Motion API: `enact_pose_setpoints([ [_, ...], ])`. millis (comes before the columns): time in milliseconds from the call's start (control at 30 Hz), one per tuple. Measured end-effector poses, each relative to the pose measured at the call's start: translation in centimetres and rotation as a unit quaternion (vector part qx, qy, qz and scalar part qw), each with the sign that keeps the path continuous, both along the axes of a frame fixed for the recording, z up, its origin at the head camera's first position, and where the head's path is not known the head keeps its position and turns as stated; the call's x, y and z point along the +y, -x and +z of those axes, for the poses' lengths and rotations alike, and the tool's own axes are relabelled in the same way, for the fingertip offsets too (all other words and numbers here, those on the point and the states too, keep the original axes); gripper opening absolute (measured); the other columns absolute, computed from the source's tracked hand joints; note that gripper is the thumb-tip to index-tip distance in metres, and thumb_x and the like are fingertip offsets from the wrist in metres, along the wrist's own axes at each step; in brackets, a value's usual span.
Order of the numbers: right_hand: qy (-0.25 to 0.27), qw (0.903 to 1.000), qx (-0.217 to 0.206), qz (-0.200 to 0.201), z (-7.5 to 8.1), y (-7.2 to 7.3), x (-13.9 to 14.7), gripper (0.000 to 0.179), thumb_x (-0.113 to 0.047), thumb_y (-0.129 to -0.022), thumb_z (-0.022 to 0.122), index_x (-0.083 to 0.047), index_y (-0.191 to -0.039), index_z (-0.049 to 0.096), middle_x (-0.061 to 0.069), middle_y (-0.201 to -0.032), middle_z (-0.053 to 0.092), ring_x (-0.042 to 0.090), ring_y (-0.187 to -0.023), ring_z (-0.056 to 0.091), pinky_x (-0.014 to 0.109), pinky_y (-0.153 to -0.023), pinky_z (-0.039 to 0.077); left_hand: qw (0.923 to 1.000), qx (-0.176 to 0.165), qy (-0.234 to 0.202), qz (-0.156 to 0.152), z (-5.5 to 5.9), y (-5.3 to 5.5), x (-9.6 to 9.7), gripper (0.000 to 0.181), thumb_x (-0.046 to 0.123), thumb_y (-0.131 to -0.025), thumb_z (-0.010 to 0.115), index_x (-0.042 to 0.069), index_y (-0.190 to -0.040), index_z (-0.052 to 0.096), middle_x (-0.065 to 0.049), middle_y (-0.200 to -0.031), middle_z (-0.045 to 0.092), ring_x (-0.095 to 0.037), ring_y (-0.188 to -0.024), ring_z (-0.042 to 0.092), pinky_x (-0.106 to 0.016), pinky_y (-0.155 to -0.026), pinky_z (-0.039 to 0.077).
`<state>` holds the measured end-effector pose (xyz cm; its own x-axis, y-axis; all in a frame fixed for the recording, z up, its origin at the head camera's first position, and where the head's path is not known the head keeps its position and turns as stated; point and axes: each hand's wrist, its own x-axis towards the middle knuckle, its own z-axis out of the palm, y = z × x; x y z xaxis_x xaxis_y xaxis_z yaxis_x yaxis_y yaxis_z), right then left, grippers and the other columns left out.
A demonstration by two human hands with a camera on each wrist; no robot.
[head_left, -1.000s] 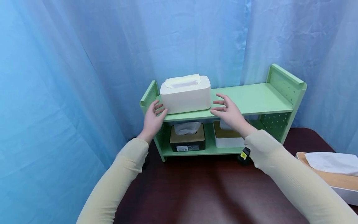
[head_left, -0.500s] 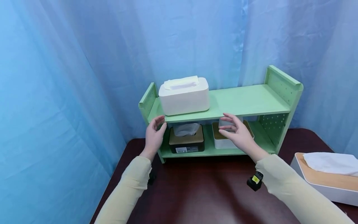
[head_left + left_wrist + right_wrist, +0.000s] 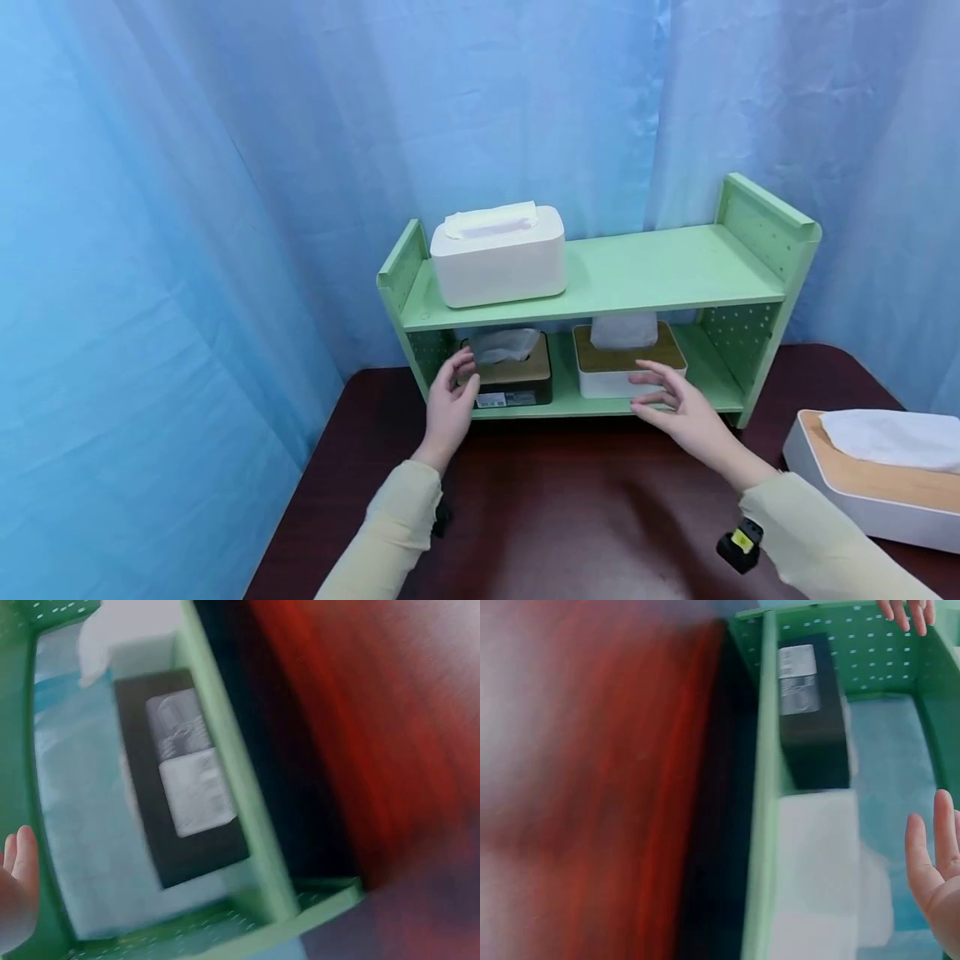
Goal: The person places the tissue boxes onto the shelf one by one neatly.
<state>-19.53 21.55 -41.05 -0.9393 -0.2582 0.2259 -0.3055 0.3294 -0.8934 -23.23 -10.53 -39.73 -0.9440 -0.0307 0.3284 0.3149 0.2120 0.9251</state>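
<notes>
A blue curtain (image 3: 480, 108) hangs at the back, and a dark red table (image 3: 570, 508) lies under both hands. The plain white tissue box (image 3: 498, 271) sits flat on the top board of a green shelf (image 3: 675, 267), higher up and farther back than both hands, near the shelf's left end. A bit of white tissue (image 3: 487, 218) shows at its top. The left hand (image 3: 450, 412) is in front of the shelf with its fingers softly bent and a gap between finger and thumb. The right hand (image 3: 688, 417) looks much the same, well apart from the left one. Both hold nothing. Just beyond the left hand, on the low board, is a dark box (image 3: 535, 367) with a tan lid. Beyond the right hand is a low white box (image 3: 603, 383) with a brown lid. To the right of the right hand, a long white box (image 3: 892, 512) with a wooden top rests on the table.
</notes>
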Motion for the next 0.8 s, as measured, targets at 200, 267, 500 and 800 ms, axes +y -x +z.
enact_pose_setpoints([
  [200, -0.015, 0.9995, 0.025, 0.008, -2.2, -1.7, 1.6, 0.063, -0.013, -0.093, 0.061, -0.002, -0.146, 0.028, 0.021, -0.129, 0.049, 0.001, -0.096, 0.061, 0.020, -0.078, 0.052, 0.9993, -0.009, -0.017, -0.031, -2.6, -1.2, 2.5, 0.038, 0.002, -0.095, 0.052, 0.000, -0.132, 0.048, -0.018, -0.138, 0.048, -0.032, -0.122, 0.050, -0.046, -0.099, 0.044],
  [267, -0.023, 0.9992, 0.033, 0.006, -2.7, -2.4, 2.3, 0.062, -0.011, -0.092, 0.061, -0.001, -0.145, 0.030, 0.007, -0.126, 0.052, 0.001, -0.094, 0.061, 0.020, -0.076, 0.052, 0.9989, -0.015, -0.014, -0.042, -3.3, -1.7, 3.3, 0.038, 0.003, -0.095, 0.053, -0.001, -0.132, 0.048, -0.018, -0.137, 0.048, -0.031, -0.122, 0.051, -0.045, -0.100, 0.043],
  [500, -0.034, 0.9968, 0.073, 0.000, -4.0, -4.1, 5.7, 0.057, 0.001, -0.089, 0.061, 0.000, -0.140, 0.036, -0.029, -0.116, 0.050, -0.003, -0.091, 0.061, 0.016, -0.073, 0.051, 0.9971, -0.021, -0.010, -0.072, -4.6, -3.1, 6.2, 0.039, 0.006, -0.094, 0.054, 0.001, -0.133, 0.048, -0.018, -0.136, 0.049, -0.031, -0.124, 0.050, -0.042, -0.104, 0.041],
  [800, -0.023, 0.9916, 0.124, -0.029, -3.1, -5.4, 12.5, 0.069, 0.020, -0.084, 0.053, -0.014, -0.143, 0.039, -0.027, -0.120, 0.052, -0.010, -0.095, 0.058, 0.008, -0.072, 0.046, 0.9897, 0.005, 0.090, -0.111, -5.1, -4.2, 8.5, 0.047, 0.018, -0.094, 0.059, 0.012, -0.138, 0.046, -0.008, -0.144, 0.043, -0.025, -0.132, 0.043, -0.040, -0.108, 0.035],
])
